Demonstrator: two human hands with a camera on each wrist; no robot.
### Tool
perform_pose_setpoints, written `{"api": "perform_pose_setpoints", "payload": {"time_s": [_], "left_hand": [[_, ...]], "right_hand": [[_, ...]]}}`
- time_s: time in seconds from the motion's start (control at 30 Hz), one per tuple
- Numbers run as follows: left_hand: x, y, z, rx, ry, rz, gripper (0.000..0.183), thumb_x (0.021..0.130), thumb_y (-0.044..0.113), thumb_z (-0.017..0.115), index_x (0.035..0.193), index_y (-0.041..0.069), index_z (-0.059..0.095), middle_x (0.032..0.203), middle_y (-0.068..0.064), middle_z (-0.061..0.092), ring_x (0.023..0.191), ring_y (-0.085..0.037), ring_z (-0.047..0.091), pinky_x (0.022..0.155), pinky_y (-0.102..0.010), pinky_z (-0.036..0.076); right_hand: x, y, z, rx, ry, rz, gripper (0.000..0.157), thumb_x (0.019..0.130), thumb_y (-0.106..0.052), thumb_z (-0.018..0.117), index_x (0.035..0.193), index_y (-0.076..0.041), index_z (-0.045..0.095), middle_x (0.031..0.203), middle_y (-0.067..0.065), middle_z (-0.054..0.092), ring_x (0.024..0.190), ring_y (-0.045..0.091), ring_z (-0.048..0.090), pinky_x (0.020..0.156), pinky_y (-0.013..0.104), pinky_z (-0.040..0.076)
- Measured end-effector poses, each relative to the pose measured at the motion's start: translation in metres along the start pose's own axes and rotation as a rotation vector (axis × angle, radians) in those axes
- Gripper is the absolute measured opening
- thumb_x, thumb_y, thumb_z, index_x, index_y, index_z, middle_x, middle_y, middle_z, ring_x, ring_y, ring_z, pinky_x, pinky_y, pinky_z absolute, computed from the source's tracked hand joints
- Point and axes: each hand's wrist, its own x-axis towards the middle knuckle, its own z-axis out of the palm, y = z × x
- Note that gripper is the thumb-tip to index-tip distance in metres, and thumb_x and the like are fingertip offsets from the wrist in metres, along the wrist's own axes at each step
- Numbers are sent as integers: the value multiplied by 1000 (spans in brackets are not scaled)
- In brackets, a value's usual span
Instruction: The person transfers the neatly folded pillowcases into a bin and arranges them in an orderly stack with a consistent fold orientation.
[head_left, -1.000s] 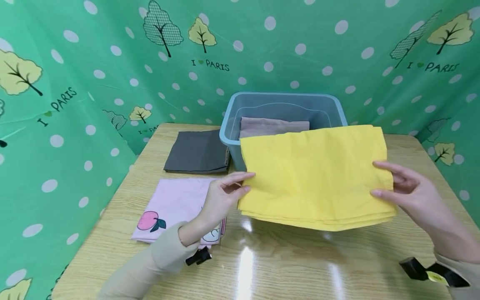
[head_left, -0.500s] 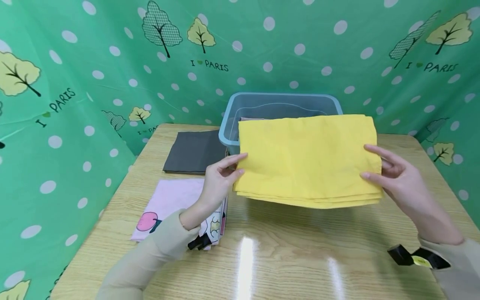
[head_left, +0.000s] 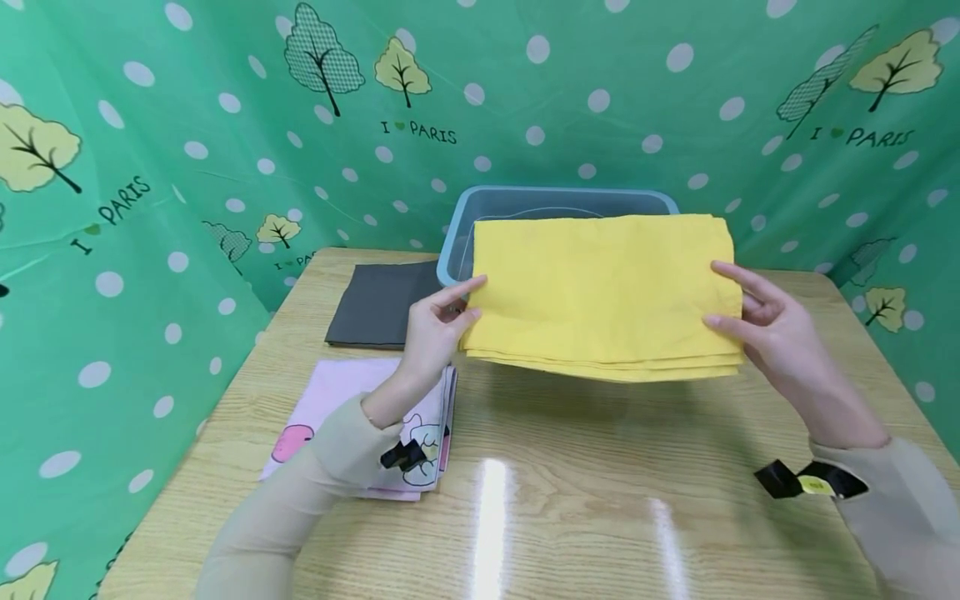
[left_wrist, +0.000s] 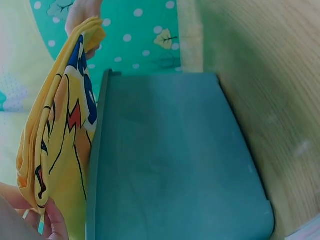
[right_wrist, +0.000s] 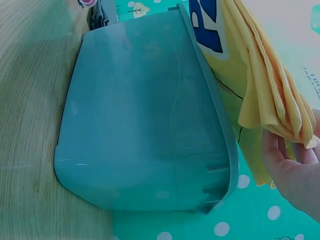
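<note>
Both hands hold up a folded yellow garment (head_left: 600,292), several layers thick, over the front of a blue plastic bin (head_left: 455,242). My left hand (head_left: 433,335) pinches its left edge between thumb and fingers. At the opposite edge, my right hand (head_left: 783,337) grips it the same way. A cartoon print with a red zigzag shows on the underside of the garment (left_wrist: 70,120) in the left wrist view. Blue lettering appears on the garment (right_wrist: 265,85) in the right wrist view, beside the rim of the bin (right_wrist: 135,115). The garment hides most of the bin's inside.
Left of the bin lies a folded dark grey cloth (head_left: 378,304). Nearer on the wooden table (head_left: 585,492) is a folded pink cloth (head_left: 337,383) with printed figures, partly under the left arm. A green dotted curtain (head_left: 525,92) hangs behind and to the sides.
Both hands have carried the yellow garment away from me and slightly left, up over the bin. The mauve cloth seen inside the bin earlier is now covered.
</note>
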Motion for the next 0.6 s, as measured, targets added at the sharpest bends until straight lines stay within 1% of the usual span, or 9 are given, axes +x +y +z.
{"api": "perform_pose_setpoints", "payload": {"time_s": [0.03, 0.07, 0.1, 0.17, 0.2, 0.37, 0.6], "left_hand": [[2, 0, 0, 5, 4, -1, 34, 80, -6, 58, 112, 3, 61, 110, -9, 60, 77, -11, 49, 60, -16, 42], [4, 0, 0, 8, 9, -4, 34, 80, -6, 58, 112, 3, 61, 110, -9, 60, 77, -11, 49, 60, -16, 42], [6, 0, 0, 13, 14, -6, 34, 80, -6, 58, 112, 4, 61, 111, -8, 60, 77, -11, 49, 60, -16, 42], [11, 1, 0, 17, 20, -10, 34, 80, -7, 58, 112, 4, 61, 114, -7, 59, 77, -11, 49, 62, -17, 42], [13, 1, 0, 22, 23, -14, 35, 80, -6, 58, 112, 5, 61, 114, -6, 59, 77, -11, 49, 62, -17, 43], [24, 0, 0, 47, 46, -18, 35, 80, -6, 58, 111, 7, 62, 113, -5, 60, 76, -10, 50, 61, -17, 43], [37, 1, -1, 62, 58, -54, 35, 81, -4, 58, 112, 10, 62, 112, -5, 59, 76, -10, 49, 56, -16, 42]], "right_hand": [[2, 0, 0, 11, -6, 5, 58, 81, 12, 53, 131, -15, 43, 70, -6, 49, 53, 5, 44, 44, 13, 38], [4, -1, 1, 24, -10, 11, 58, 81, 12, 53, 131, -15, 42, 78, -3, 56, 61, 6, 52, 50, 15, 44], [5, -1, 1, 31, -14, 12, 58, 81, 12, 54, 132, -15, 42, 83, -4, 58, 65, 5, 55, 52, 15, 46], [9, -2, 2, 49, -24, 20, 59, 81, 11, 54, 133, -14, 40, 101, 0, 62, 83, 11, 61, 62, 24, 52], [11, -2, 3, 47, -26, 20, 59, 81, 10, 54, 133, -14, 39, 104, -1, 61, 85, 11, 61, 63, 24, 52], [20, -3, 5, 42, -27, 22, 61, 81, 8, 56, 134, -15, 38, 108, -2, 59, 89, 10, 61, 64, 24, 52], [35, -6, 8, 84, -25, 26, 62, 80, 8, 57, 135, -14, 38, 105, -1, 61, 86, 12, 62, 62, 24, 52]]}}
